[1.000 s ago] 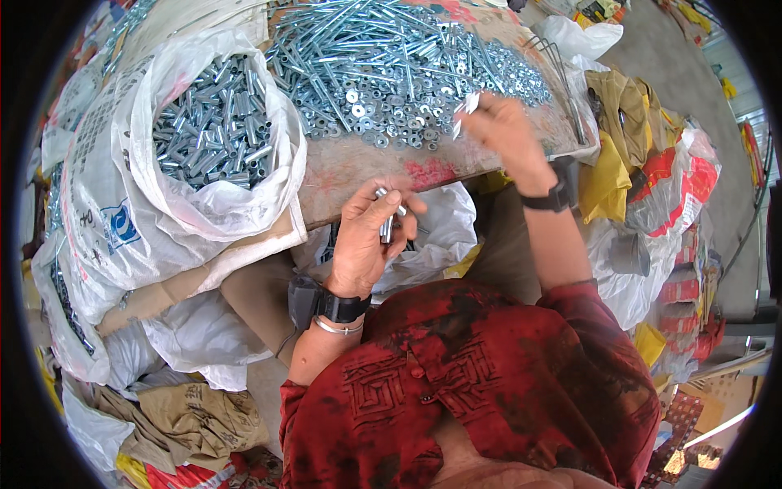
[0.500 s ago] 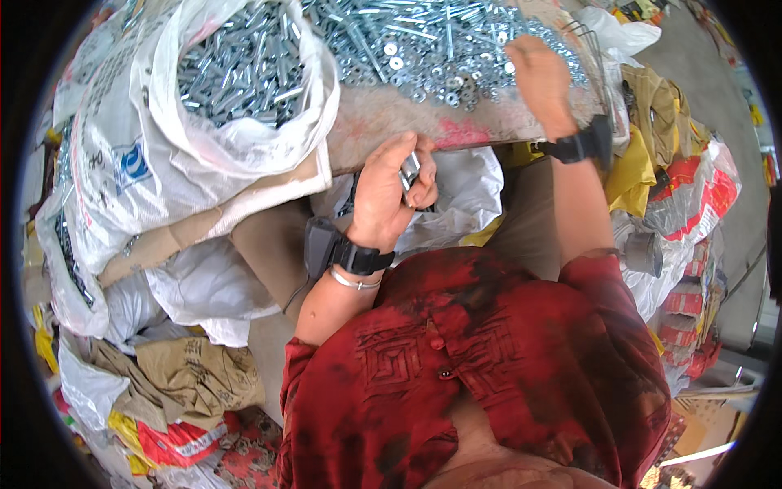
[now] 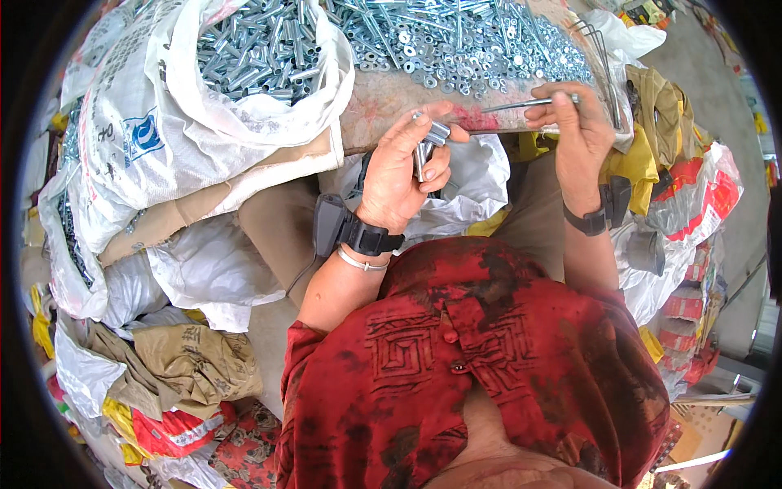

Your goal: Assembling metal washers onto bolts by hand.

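My left hand (image 3: 395, 179) is closed around a few short shiny metal sleeves (image 3: 438, 132), which poke out between the thumb and fingers. To its right, my right hand (image 3: 580, 147) pinches a long thin metal bolt (image 3: 521, 104) near its thicker right end; the thin end points left, toward the left hand, without touching the sleeves. Beyond both hands, many loose washers (image 3: 456, 77) and long bolts (image 3: 383, 34) lie heaped on a worn board (image 3: 379, 110). An open white woven sack (image 3: 338, 90) full of similar metal sleeves (image 3: 261, 57) stands at the left of the board.
Bent wire rods (image 3: 599, 61) stand at the board's right end. A white plastic bag (image 3: 481, 175) hangs open below the board's near edge, between my knees. Brown and yellow sacks (image 3: 652, 106) lie at the right, and more crumpled bags (image 3: 195, 363) at the lower left.
My right hand has come back from the washer heap toward me and now shows a long bolt in its fingers. The left hand has turned slightly, showing more of the sleeves.
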Demonstrator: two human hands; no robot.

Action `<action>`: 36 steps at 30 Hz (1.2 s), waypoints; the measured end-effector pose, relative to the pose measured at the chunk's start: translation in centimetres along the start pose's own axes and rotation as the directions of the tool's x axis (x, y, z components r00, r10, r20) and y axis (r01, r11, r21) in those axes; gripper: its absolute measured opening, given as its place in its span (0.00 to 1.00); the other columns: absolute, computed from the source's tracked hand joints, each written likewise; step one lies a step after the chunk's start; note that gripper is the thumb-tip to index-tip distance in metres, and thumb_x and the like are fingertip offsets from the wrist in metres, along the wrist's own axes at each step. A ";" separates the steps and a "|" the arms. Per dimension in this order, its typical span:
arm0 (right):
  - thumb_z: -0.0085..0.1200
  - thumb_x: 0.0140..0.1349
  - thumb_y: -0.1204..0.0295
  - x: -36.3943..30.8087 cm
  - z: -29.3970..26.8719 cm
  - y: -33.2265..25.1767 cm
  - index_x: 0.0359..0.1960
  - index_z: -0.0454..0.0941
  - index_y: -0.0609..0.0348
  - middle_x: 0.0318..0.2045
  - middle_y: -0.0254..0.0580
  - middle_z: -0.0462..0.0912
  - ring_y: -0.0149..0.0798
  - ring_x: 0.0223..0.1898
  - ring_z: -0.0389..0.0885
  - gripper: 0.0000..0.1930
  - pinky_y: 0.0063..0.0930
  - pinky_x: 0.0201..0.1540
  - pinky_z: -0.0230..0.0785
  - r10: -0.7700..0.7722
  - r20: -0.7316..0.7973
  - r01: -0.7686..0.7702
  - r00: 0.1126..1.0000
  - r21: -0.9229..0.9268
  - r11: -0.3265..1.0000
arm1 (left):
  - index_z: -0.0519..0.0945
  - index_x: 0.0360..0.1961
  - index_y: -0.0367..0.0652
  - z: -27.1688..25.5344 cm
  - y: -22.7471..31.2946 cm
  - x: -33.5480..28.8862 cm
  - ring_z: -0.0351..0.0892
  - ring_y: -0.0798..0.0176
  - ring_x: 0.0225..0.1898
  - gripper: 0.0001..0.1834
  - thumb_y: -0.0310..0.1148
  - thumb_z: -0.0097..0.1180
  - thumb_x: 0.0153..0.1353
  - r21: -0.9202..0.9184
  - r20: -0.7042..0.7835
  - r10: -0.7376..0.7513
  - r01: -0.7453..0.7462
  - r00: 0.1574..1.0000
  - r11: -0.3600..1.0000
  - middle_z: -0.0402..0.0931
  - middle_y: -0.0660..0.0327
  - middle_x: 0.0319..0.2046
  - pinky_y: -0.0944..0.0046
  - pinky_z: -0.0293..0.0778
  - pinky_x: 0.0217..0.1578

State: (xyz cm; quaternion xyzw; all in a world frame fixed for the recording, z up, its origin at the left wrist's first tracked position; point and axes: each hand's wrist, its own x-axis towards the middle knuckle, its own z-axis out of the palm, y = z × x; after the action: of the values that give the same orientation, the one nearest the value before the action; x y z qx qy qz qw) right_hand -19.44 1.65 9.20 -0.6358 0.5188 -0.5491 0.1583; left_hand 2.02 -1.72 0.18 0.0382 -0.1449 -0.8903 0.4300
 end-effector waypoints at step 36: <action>0.42 0.75 0.68 -0.8 0.2 -3.8 0.44 0.70 0.69 0.38 0.54 0.82 0.41 0.30 0.85 0.13 0.33 0.34 0.82 -0.013 0.058 -0.010 0.998 0.371 0.928 | 0.83 0.41 0.37 1.1 -1.2 -0.4 0.73 0.69 0.27 0.12 0.20 0.64 0.53 0.959 0.282 0.444 -0.255 0.851 -0.121 0.79 0.62 0.28 0.68 0.70 0.30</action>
State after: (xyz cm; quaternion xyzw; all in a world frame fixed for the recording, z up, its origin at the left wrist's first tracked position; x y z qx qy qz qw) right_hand -17.32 3.81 11.61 -0.6108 0.4002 -0.6182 0.2907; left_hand 1.12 -0.47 0.90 0.3482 -0.7001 -0.3692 0.5024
